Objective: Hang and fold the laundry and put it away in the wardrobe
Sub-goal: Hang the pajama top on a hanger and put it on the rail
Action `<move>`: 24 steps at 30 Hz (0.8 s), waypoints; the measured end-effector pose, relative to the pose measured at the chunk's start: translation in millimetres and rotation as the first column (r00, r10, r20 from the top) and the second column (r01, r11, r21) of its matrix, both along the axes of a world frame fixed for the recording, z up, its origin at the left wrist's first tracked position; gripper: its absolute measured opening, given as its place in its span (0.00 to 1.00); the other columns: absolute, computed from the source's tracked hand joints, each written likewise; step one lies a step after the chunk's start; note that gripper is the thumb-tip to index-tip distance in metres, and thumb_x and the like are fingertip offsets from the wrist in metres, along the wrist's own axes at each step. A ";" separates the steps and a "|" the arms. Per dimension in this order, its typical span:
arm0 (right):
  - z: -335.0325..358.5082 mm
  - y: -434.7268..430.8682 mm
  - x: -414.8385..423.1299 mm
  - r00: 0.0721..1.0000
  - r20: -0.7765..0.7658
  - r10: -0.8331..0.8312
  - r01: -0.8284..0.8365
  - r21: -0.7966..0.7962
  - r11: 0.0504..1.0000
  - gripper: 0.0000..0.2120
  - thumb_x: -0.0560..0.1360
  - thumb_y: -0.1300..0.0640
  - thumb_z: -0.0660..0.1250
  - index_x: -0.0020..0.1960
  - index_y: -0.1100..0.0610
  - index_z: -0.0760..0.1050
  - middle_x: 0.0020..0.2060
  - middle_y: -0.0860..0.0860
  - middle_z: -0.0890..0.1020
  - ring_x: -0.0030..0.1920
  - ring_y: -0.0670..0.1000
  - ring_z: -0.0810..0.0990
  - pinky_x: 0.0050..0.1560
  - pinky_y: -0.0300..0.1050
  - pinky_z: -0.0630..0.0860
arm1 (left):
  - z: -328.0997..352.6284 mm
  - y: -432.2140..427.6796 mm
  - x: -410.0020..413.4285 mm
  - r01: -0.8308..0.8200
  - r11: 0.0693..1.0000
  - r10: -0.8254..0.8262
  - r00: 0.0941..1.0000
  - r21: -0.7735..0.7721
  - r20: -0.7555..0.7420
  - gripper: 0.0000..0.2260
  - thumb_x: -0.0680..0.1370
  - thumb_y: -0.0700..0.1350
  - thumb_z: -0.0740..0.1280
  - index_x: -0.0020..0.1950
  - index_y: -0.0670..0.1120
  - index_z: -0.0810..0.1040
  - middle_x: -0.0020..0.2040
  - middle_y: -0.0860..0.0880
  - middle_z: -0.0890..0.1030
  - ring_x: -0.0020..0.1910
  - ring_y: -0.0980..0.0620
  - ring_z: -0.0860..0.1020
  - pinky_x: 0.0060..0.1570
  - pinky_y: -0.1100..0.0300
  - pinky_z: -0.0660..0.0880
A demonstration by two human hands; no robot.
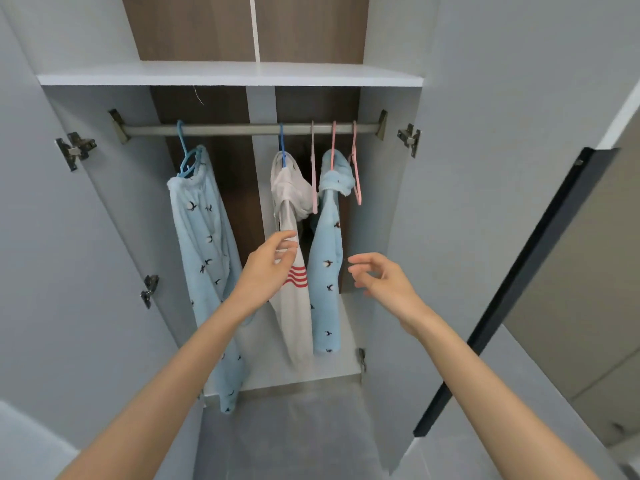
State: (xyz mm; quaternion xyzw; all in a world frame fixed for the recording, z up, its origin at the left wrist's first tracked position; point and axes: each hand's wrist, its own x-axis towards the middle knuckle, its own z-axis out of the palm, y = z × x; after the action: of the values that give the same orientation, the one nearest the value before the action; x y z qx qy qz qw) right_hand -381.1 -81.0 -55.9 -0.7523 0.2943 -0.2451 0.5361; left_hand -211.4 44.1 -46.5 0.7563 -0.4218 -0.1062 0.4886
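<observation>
Inside the open grey wardrobe (104, 188), three garments are hung on the grey metal rail (228, 129). Pale blue fleece trousers with a dark bird print (204, 244) are bunched on a light blue plastic hanger (187, 157) at the left. A white garment with red stripes (294, 317) is carried by a darker blue hanger (282, 147) at the middle. A pale blue fleece top of the same print (325, 289) is carried by a pink hanger (333, 143).

The left hand (266, 271) is held in front of the white garment with its fingers loosely curved and spread. Nothing is gripped, and contact with the cloth cannot be confirmed. The right hand (384, 284) is held just beside the blue top, fingers relaxed and apart, with nothing in it.

Several risks are judged from this. The white garment is draped unevenly over its hanger, so it could be dragged off by a downward tug. The trousers are gathered at one end of their hanger and could slide off if the rail is jolted. Two empty pink hangers (313, 174) (356, 181) are hung close on either side of the blue top, and either could be knocked from the rail or snagged in the fleece if the top is adjusted.

No brand, label or writing can be read anywhere.
</observation>
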 end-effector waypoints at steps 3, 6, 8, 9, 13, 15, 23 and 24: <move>-9.5 33.0 -35.4 0.999 0.012 -0.046 0.046 0.035 0.998 0.08 0.78 0.59 0.64 0.54 0.50 0.76 0.40 0.40 0.79 0.37 0.39 0.78 0.45 0.33 0.74 | -8.4 27.3 -33.7 0.038 0.999 -0.038 0.999 0.000 -0.022 0.14 0.81 0.40 0.60 0.67 0.47 0.71 0.59 0.48 0.78 0.54 0.55 0.77 0.53 0.68 0.72; -21.5 69.7 -79.9 0.995 0.010 -0.102 0.101 0.075 0.992 0.08 0.78 0.59 0.63 0.52 0.47 0.76 0.42 0.40 0.79 0.41 0.42 0.79 0.45 0.34 0.75 | -18.4 53.9 -72.2 0.100 0.995 -0.100 0.995 0.001 -0.030 0.14 0.80 0.38 0.60 0.65 0.43 0.72 0.58 0.45 0.79 0.56 0.53 0.77 0.59 0.61 0.72; -29.6 91.6 -113.2 0.989 -0.016 -0.148 0.149 0.092 0.985 0.08 0.79 0.59 0.63 0.52 0.47 0.75 0.44 0.42 0.79 0.44 0.46 0.79 0.49 0.38 0.75 | -26.0 68.5 -101.2 0.132 0.991 -0.131 0.991 0.032 -0.042 0.14 0.80 0.38 0.59 0.66 0.43 0.72 0.58 0.47 0.78 0.56 0.55 0.75 0.57 0.66 0.69; -33.3 102.0 -130.8 0.984 -0.033 -0.172 0.175 0.099 0.980 0.08 0.79 0.59 0.63 0.53 0.47 0.75 0.45 0.43 0.79 0.44 0.47 0.79 0.49 0.40 0.75 | -30.0 75.1 -117.7 0.150 0.987 -0.148 0.987 0.049 -0.055 0.14 0.81 0.39 0.59 0.66 0.43 0.72 0.58 0.47 0.78 0.55 0.56 0.74 0.54 0.70 0.68; -46.6 134.4 -202.4 0.953 -0.056 -0.299 0.304 0.151 0.941 0.09 0.79 0.61 0.62 0.58 0.55 0.75 0.46 0.49 0.78 0.43 0.49 0.77 0.43 0.38 0.73 | -47.4 91.7 -188.5 0.273 0.957 -0.268 0.961 0.098 -0.061 0.13 0.80 0.38 0.60 0.65 0.43 0.73 0.56 0.47 0.78 0.53 0.55 0.75 0.49 0.78 0.67; -53.6 144.2 -237.2 0.932 -0.065 -0.358 0.364 0.167 0.916 0.09 0.79 0.61 0.63 0.58 0.56 0.75 0.45 0.49 0.78 0.42 0.48 0.77 0.41 0.35 0.73 | -56.3 92.3 -218.4 0.321 0.940 -0.315 0.946 0.118 -0.071 0.14 0.80 0.39 0.60 0.65 0.43 0.73 0.57 0.47 0.79 0.54 0.53 0.76 0.54 0.70 0.68; -99.6 164.1 -390.1 0.803 -0.146 -0.578 0.596 0.207 0.776 0.08 0.79 0.62 0.63 0.57 0.57 0.75 0.44 0.51 0.77 0.39 0.49 0.76 0.38 0.36 0.72 | -92.7 72.7 -346.3 0.514 0.837 -0.505 0.857 0.187 -0.098 0.14 0.80 0.40 0.60 0.65 0.44 0.73 0.55 0.50 0.78 0.52 0.53 0.77 0.52 0.72 0.69; -106.6 165.7 -409.1 0.790 -0.163 -0.591 0.613 0.221 0.758 0.08 0.79 0.62 0.63 0.57 0.56 0.75 0.44 0.51 0.77 0.39 0.48 0.76 0.39 0.37 0.72 | -98.3 69.7 -363.2 0.533 0.823 -0.525 0.846 0.198 -0.097 0.14 0.80 0.40 0.60 0.65 0.43 0.73 0.55 0.50 0.78 0.51 0.53 0.77 0.48 0.76 0.67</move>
State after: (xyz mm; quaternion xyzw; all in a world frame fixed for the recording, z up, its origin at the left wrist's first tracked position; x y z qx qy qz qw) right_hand -790.2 84.7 -162.6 -0.5496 0.5722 -0.3316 0.5105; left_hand -574.5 113.8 -144.8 0.6563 -0.5912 -0.2973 0.3625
